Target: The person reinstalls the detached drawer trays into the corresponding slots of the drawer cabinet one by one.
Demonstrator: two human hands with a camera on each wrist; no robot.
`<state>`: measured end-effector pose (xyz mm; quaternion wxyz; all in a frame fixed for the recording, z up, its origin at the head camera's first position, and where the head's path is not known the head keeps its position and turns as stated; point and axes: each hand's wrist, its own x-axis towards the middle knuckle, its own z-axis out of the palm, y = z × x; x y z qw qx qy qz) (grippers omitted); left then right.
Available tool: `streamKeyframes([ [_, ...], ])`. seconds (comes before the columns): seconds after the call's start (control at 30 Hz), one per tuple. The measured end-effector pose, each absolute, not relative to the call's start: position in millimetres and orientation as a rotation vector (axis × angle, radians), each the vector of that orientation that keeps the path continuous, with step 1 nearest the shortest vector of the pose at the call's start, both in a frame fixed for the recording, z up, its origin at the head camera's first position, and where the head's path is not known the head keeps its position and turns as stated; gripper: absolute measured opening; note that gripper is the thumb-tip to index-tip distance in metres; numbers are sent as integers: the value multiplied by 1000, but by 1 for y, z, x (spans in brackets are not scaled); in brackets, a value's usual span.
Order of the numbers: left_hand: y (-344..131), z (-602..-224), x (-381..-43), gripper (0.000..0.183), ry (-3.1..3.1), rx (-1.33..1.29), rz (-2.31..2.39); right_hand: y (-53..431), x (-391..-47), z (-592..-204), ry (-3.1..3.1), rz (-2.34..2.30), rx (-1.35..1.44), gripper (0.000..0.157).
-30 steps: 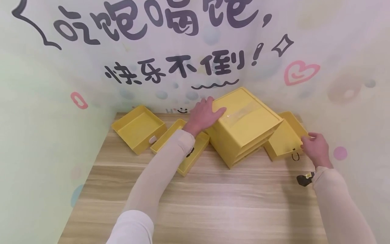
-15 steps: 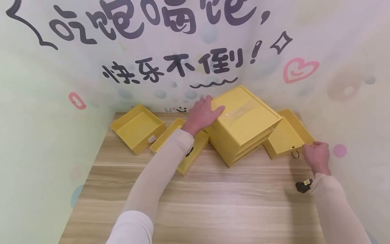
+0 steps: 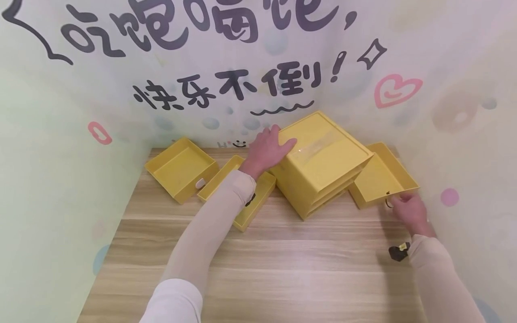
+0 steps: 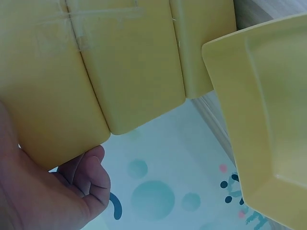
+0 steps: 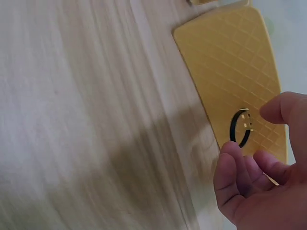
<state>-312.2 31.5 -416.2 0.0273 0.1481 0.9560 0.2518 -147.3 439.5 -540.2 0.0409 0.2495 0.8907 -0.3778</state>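
Note:
A yellow drawer cabinet (image 3: pixel 323 152) with open slots in its front stands turned at an angle by the wall. My left hand (image 3: pixel 264 150) grips its rear left corner, thumb on top; in the left wrist view, the curled fingers (image 4: pixel 98 177) reach round its edge. To the cabinet's right lies a yellow drawer (image 3: pixel 381 177). My right hand (image 3: pixel 409 211) is at that drawer's front, by a black ring pull (image 5: pixel 240 128) with gold details. In the right wrist view, a fingertip meets or overlaps the ring's lower end, while the thumb stays apart from it.
Two more yellow drawers, a deep one (image 3: pixel 183 168) and a shallower one (image 3: pixel 258 197), lie left of the cabinet on the wood-grain table (image 3: pixel 282 269). A printed wall (image 3: pixel 226 121) rises directly behind. A black wrist device (image 3: pixel 399 252) sits at the right sleeve.
My right hand has come off the drawer's right rim and moved left and nearer to its front, by the ring pull. My left hand stays on the cabinet.

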Motion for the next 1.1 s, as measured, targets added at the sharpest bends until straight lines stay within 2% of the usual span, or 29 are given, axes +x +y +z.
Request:
streamKeyframes([
  [0.13,31,-416,-313,78,2936,445,791,436,-148,-545,2827,-1108,698,49],
  [0.37,30,-416,-315,80,2911,400,848,432,-145,-549,2923,-995,580,45],
  [0.57,31,-414,-316,81,2900,364,883,426,-142,-554,3014,-875,502,34],
  [0.7,31,-413,-319,82,2902,339,876,426,-142,-558,3029,-816,534,29],
  [0.97,29,-410,-322,78,2928,328,871,432,-134,-564,2941,-897,646,31],
  [1.1,29,-412,-323,76,2937,316,878,434,-129,-565,2934,-938,710,24],
])
